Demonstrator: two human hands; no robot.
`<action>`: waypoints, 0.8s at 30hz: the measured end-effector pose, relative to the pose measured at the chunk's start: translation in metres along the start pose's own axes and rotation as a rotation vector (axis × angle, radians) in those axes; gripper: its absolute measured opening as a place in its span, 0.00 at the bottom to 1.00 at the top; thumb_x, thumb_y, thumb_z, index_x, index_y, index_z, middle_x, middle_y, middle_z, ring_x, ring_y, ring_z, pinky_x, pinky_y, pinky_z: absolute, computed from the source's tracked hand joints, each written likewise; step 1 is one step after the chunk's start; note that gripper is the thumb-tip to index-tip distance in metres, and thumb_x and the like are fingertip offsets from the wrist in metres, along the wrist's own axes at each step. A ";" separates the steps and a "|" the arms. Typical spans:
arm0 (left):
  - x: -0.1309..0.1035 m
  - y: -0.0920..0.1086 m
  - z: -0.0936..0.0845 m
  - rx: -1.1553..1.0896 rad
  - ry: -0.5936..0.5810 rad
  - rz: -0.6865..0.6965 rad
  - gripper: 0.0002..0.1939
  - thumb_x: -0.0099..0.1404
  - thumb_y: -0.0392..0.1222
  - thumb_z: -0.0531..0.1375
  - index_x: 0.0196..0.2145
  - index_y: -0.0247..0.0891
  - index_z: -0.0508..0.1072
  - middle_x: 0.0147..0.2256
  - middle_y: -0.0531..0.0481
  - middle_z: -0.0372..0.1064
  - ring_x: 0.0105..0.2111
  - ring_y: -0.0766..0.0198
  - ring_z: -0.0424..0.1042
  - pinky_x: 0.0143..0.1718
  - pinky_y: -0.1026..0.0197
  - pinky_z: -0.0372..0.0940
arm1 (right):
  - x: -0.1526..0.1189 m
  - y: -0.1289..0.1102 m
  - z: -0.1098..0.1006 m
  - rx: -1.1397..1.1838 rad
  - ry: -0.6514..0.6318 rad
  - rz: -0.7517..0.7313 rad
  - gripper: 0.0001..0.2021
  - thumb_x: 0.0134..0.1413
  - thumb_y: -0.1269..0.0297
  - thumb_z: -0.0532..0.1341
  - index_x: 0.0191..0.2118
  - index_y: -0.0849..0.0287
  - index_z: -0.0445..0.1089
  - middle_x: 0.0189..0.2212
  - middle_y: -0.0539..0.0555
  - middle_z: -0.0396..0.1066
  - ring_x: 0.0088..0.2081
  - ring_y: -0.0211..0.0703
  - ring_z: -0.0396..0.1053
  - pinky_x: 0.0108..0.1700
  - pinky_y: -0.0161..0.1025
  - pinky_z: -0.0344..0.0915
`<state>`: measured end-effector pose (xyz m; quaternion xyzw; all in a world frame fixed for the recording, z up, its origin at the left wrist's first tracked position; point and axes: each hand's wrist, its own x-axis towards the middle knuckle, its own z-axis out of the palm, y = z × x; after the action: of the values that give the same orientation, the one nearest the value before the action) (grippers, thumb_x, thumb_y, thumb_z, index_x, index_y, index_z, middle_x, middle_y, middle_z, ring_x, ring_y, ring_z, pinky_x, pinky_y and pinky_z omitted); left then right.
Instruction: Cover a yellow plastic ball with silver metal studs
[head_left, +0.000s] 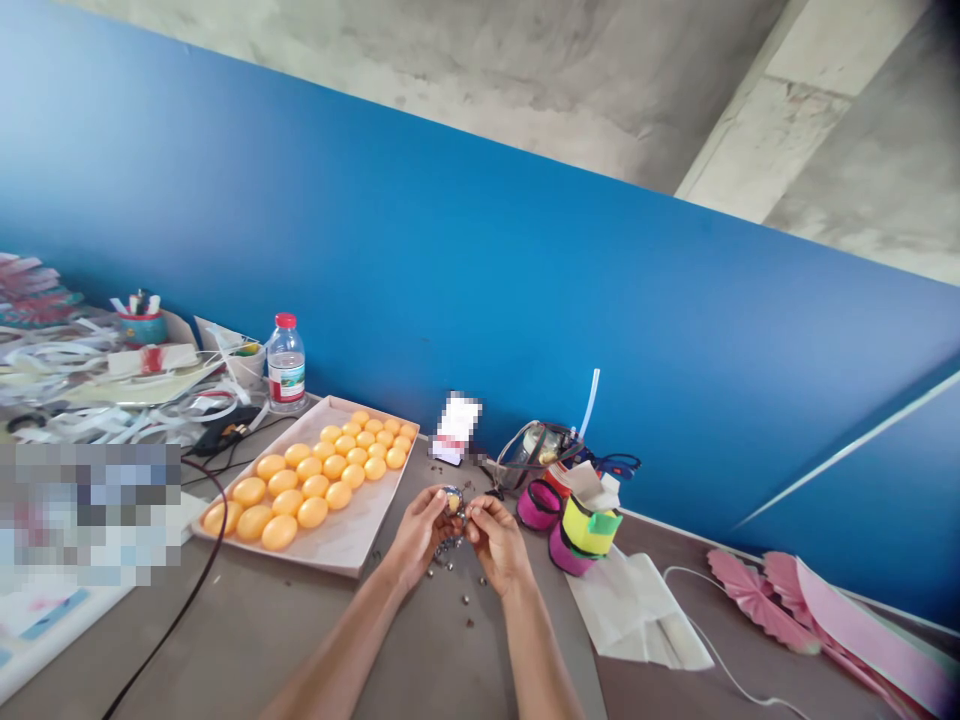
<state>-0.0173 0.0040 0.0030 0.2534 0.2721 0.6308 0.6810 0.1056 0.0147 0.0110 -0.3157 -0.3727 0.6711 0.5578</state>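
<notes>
My left hand [418, 532] is closed on a small round piece with a yellow middle and a dark, shiny, patterned rim [454, 501]. Close beside it, my right hand [498, 542] has its thumb and fingers pinched together near the piece's right edge; whatever is between them is too small to make out. Below and between both hands, several small silvery beads [466, 600] lie scattered on the grey table [427, 660]. To the left, a shallow white tray [352, 555] carries rows of orange balls [279, 532].
A phone [448, 455] leans behind my hands. Right of them stand magenta and yellow bands [589, 525], a pouch [534, 450] and white sheets [637, 610]. A bottle [286, 365], dark cable [196, 585] and heaped strips [142, 390] occupy the left; pink pleated paper [765, 600] lies far right.
</notes>
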 end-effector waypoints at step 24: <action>0.003 -0.014 -0.002 0.105 0.037 0.082 0.16 0.54 0.50 0.61 0.30 0.35 0.62 0.23 0.56 0.63 0.18 0.70 0.65 0.22 0.64 0.61 | 0.005 0.015 -0.003 -0.382 0.044 -0.059 0.06 0.40 0.62 0.62 0.25 0.58 0.66 0.13 0.43 0.59 0.19 0.33 0.55 0.25 0.33 0.53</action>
<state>-0.0083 0.0059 -0.0078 0.2882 0.3068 0.6475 0.6352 0.0994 0.0188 -0.0030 -0.4194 -0.4903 0.5644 0.5150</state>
